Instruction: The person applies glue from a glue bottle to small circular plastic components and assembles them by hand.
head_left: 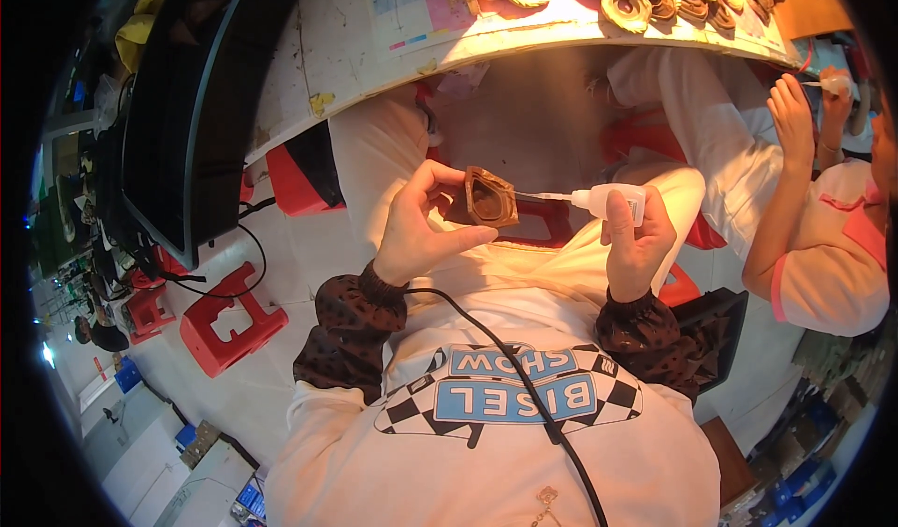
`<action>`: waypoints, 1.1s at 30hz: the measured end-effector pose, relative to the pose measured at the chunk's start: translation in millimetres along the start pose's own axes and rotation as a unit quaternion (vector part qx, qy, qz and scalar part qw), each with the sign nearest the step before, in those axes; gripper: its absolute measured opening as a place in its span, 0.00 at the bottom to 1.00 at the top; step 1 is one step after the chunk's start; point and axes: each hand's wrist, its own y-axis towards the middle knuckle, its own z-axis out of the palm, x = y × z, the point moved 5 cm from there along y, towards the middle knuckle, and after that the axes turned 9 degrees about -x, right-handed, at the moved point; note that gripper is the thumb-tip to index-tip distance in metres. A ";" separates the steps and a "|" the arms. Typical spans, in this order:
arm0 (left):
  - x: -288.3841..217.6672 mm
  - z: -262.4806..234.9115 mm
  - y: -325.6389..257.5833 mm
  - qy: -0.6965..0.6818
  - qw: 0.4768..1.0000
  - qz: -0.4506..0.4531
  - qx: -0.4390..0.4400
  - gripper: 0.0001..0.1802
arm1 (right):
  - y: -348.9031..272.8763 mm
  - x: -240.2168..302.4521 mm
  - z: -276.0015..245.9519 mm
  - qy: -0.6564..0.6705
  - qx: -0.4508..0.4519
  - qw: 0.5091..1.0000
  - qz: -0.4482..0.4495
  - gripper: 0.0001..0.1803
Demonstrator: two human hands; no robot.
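Note:
My left hand (419, 220) holds a small brown piece with folded, layered edges (492, 200), pinched at its left side between thumb and fingers. It looks like fabric or leather, with a hollow middle turned up. From the right, my right hand (640, 239) grips a small white squeeze bottle (608, 202), which lies nearly level. Its long thin nozzle points left, and the tip reaches the right edge of the brown piece; whether it touches cannot be made out. Both hands are above my lap, and dark patterned sleeve covers reach to my wrists.
Beyond my knees stands a worn white table (374, 50) with many brown and tan rosette-like pieces (625, 8) under bright light. At the right sits a co-worker (823, 218), hands raised. Red stools (229, 319) and a large black bin (187, 106) are at left. A black cable (486, 340) crosses my shirt.

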 end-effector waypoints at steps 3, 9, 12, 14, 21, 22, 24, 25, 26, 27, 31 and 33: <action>-1.3 -1.9 -0.2 0.029 0.999 0.023 -0.012 0.29 | -0.3 0.1 -0.4 0.000 0.004 1.000 0.000 0.08; -9.5 -4.4 0.6 0.104 0.992 0.061 -0.021 0.30 | -1.2 -0.1 0.3 0.001 0.001 1.000 0.000 0.08; -10.1 -4.6 0.3 0.139 0.989 0.053 -0.015 0.30 | -1.7 1.1 1.2 0.001 0.003 1.000 -0.001 0.08; -11.8 -4.5 0.3 0.153 0.986 0.058 -0.017 0.30 | -1.9 1.1 1.5 0.002 0.005 1.000 -0.001 0.08; -18.8 -2.6 0.7 0.190 0.976 0.103 -0.035 0.31 | -2.2 1.9 2.0 -0.001 0.002 1.000 -0.002 0.07; -19.4 -2.1 0.4 0.181 0.977 0.104 -0.036 0.31 | -2.0 1.9 1.9 -0.002 0.000 1.000 -0.002 0.07; -21.8 -1.4 -0.9 0.189 0.975 0.113 -0.036 0.31 | -1.6 1.4 1.9 -0.005 -0.001 1.000 -0.007 0.07; -23.0 -1.1 -1.3 0.197 0.972 0.121 -0.036 0.31 | -1.5 1.2 1.7 -0.008 -0.003 1.000 -0.012 0.07; -21.8 -1.0 -1.1 0.198 0.972 0.121 -0.036 0.31 | -1.5 0.6 1.5 -0.008 -0.003 1.000 -0.012 0.07; -20.3 -0.9 -1.0 0.194 0.972 0.131 -0.038 0.32 | -1.5 -0.2 1.1 -0.009 -0.003 1.000 -0.012 0.08; -22.8 0.2 -1.2 0.203 0.963 0.174 -0.041 0.33 | -1.5 1.6 2.1 -0.013 -0.001 1.000 -0.018 0.08; -21.9 0.1 -0.6 0.201 0.961 0.183 -0.042 0.33 | -1.6 -0.1 0.8 -0.012 -0.005 1.000 -0.020 0.08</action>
